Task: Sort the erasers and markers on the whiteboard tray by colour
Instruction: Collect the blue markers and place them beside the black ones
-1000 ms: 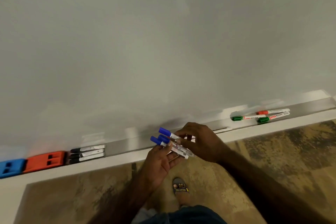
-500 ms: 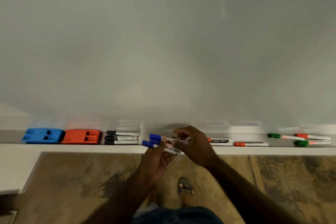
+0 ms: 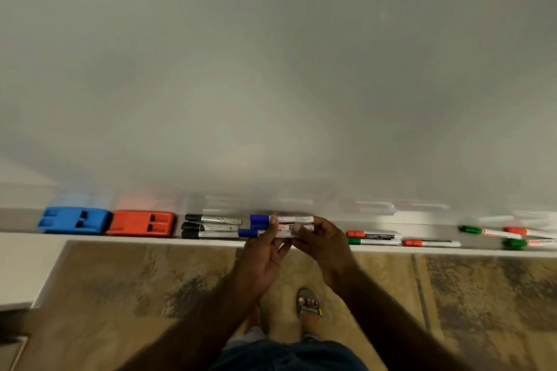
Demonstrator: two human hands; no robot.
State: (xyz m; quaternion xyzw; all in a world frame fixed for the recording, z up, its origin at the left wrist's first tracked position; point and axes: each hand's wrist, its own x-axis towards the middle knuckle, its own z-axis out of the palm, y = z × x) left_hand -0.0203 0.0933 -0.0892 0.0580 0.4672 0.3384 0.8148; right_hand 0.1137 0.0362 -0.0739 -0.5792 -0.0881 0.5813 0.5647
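Both hands hold a bundle of three blue-capped markers (image 3: pixel 259 225) level over the whiteboard tray (image 3: pixel 431 229), caps pointing left. My left hand (image 3: pixel 265 253) grips them from below with the thumb on top; my right hand (image 3: pixel 319 239) pinches their right ends. Directly left of the bundle lie three black-capped markers (image 3: pixel 211 226), side by side in the tray. Further left sit an orange-red eraser (image 3: pixel 141 223) and a blue eraser (image 3: pixel 73 220). To the right lie a red marker (image 3: pixel 372 234) over a green marker (image 3: pixel 373 241), another red marker (image 3: pixel 431 242), then two green markers (image 3: pixel 488 232) and a red one (image 3: pixel 527 232).
The whiteboard (image 3: pixel 271 69) fills the upper view. Below the tray is a brown patterned floor (image 3: pixel 150 286) with my sandalled foot (image 3: pixel 307 304). A white ledge (image 3: pixel 27 265) juts out at the lower left.
The view swung left and levelled. Both hands carried the blue markers up to the tray, right beside the black markers.
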